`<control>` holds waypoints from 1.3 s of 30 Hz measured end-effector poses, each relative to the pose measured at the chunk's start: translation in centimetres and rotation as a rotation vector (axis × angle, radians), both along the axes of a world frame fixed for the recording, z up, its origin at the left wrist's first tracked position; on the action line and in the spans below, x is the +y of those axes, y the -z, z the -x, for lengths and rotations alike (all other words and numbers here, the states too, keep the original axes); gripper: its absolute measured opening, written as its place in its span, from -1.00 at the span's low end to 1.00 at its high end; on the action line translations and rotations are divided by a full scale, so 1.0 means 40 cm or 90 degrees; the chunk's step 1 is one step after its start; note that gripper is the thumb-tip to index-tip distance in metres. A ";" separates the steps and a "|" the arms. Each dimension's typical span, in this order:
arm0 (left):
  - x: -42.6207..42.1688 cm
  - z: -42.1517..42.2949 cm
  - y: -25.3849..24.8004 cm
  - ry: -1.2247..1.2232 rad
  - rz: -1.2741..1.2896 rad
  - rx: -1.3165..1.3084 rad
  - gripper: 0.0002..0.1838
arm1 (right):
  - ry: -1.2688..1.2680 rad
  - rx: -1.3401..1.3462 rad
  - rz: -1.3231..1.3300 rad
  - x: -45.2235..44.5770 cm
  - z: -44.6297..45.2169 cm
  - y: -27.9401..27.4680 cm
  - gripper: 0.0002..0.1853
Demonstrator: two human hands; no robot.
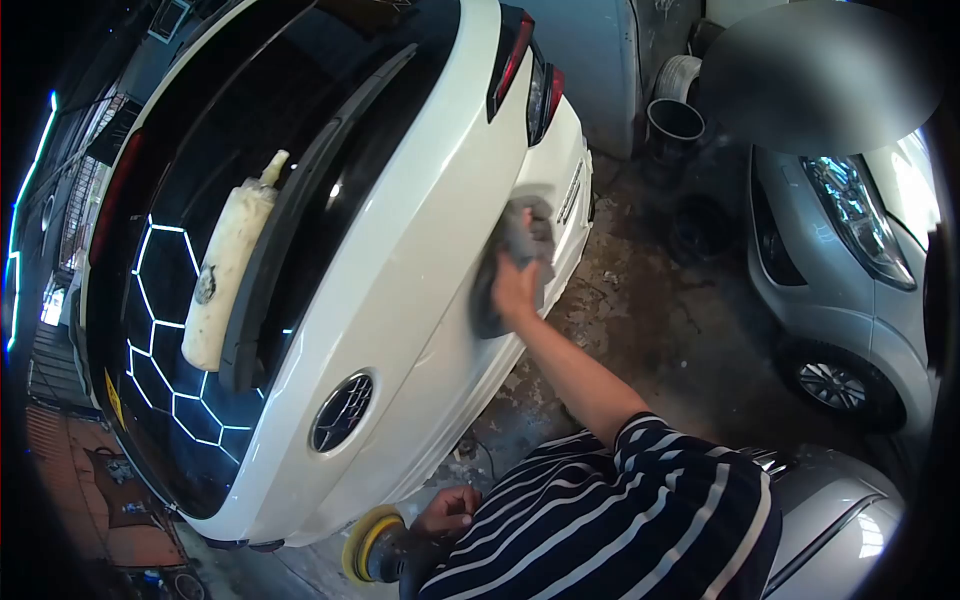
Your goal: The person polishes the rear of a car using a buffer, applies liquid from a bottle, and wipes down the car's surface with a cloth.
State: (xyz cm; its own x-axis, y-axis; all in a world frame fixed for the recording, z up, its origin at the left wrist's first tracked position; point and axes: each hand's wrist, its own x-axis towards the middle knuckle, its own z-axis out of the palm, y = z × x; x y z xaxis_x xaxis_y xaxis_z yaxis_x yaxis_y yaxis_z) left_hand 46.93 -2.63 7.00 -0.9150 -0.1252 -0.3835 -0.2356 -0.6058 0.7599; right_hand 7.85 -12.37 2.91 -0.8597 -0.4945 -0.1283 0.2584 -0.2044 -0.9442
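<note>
My right hand (517, 283) presses a grey cloth (530, 235) against the rear of a white car (420, 200), below the tail light. The cloth is partly blurred. My left hand (450, 510) is low in the view near my striped shirt, its fingers curled; what it holds, if anything, is hidden. Beside it is a polisher with a yellow pad (368, 545), its body partly hidden. A whitish bottle with a nozzle (228, 270) lies on the dark rear window, against the wiper (300, 220).
A silver car (835, 270) stands at the right, and another grey car surface (830, 500) is behind me at lower right. A black bucket (675, 122) is near the top. The floor (650, 320) between the cars is stained. A blurred oval covers the upper right.
</note>
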 end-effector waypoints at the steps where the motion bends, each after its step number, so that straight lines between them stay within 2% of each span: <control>1: -0.009 0.015 0.007 0.034 0.013 -0.003 -0.74 | -0.004 0.140 0.107 -0.014 -0.042 0.029 -0.26; 3: -0.030 0.058 0.000 0.064 0.003 -0.005 -0.75 | -0.061 0.551 0.228 0.045 -0.107 0.040 -0.07; 4: -0.031 0.081 -0.018 0.058 0.001 -0.009 -0.76 | -0.060 0.547 0.227 0.058 -0.084 0.054 -0.07; 6: -0.043 0.101 -0.038 0.083 0.038 -0.019 -0.77 | -0.133 0.675 0.071 0.087 0.013 0.096 -0.05; 8: -0.040 0.102 -0.056 0.072 0.039 -0.039 -0.78 | 0.041 0.641 0.076 0.052 0.138 0.155 -0.13; 10: -0.026 0.082 -0.065 0.057 0.051 -0.057 -0.79 | 0.049 0.572 -0.115 0.076 0.208 0.161 -0.10; 11: -0.019 0.068 -0.055 0.054 0.055 -0.054 -0.79 | 0.048 0.575 -0.110 0.075 0.199 0.149 -0.10; 14: 0.011 0.027 -0.042 -0.010 0.035 -0.022 -0.78 | 0.088 0.372 -0.056 0.079 0.090 0.135 -0.02; 15: 0.016 0.026 -0.056 -0.025 0.041 -0.022 -0.77 | 0.091 0.375 -0.053 0.110 0.037 0.145 -0.02; 17: 0.011 0.026 -0.057 -0.039 0.050 -0.013 -0.76 | -0.023 0.457 -0.107 0.157 -0.034 0.160 -0.06; 19: 0.007 0.004 -0.050 -0.027 0.079 -0.026 -0.76 | 0.010 0.485 -0.118 0.108 0.024 0.173 -0.07; 21: 0.008 -0.001 -0.044 -0.009 0.087 -0.014 -0.75 | 0.085 0.226 -0.089 0.042 0.122 0.106 -0.04; 22: 0.007 -0.005 -0.038 -0.003 0.077 -0.017 -0.75 | 0.086 0.222 -0.090 0.039 0.122 0.086 -0.04; 24: -0.001 -0.001 -0.042 0.014 0.069 -0.022 -0.75 | 0.130 0.330 -0.093 0.037 0.127 0.055 -0.08; 25: 0.000 0.004 -0.047 0.015 0.055 -0.025 -0.75 | 0.137 0.329 -0.095 0.060 0.123 0.063 -0.08; 27: -0.007 0.020 -0.046 0.014 0.040 -0.027 -0.76 | 0.013 0.470 -0.153 0.124 0.102 0.088 -0.19; 28: -0.013 0.025 -0.051 0.039 0.058 -0.027 -0.77 | 0.094 0.443 -0.193 0.113 0.129 0.101 -0.25; 29: -0.021 0.033 -0.054 0.066 0.080 -0.024 -0.78 | 0.091 0.441 -0.193 0.090 0.144 0.109 -0.25; 31: -0.017 0.045 -0.067 0.073 0.083 -0.025 -0.79 | 0.126 0.304 -0.129 0.047 0.161 0.103 -0.26; 32: -0.012 0.044 -0.067 0.064 0.070 -0.021 -0.80 | 0.138 0.291 -0.133 0.068 0.104 -0.007 -0.26; 33: -0.013 0.049 -0.066 0.058 0.057 -0.016 -0.80 | 0.149 0.339 -0.066 0.061 0.057 -0.023 -0.25; 34: -0.019 0.054 -0.061 0.066 0.054 -0.019 -0.80 | 0.099 0.379 -0.012 0.082 0.001 -0.067 -0.21; 36: -0.027 0.060 -0.048 0.069 0.047 -0.023 -0.80 | -0.006 0.462 0.069 0.078 -0.160 -0.023 -0.06; 37: -0.032 0.070 -0.048 0.072 0.043 -0.025 -0.80 | -0.104 0.595 0.133 0.082 -0.205 0.033 0.00; 39: -0.046 0.089 -0.065 0.099 0.059 -0.027 -0.81 | -0.249 0.713 0.050 0.102 -0.198 0.092 0.09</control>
State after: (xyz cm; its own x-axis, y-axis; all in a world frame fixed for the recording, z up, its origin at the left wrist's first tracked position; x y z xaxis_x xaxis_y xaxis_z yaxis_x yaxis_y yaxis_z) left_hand 43.36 -4.47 9.58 -0.9093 -0.0203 -0.4157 -0.3541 -0.4870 0.7984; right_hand 15.75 -8.28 -0.76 -0.2631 -0.7213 0.6407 -0.6450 -0.3624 -0.6728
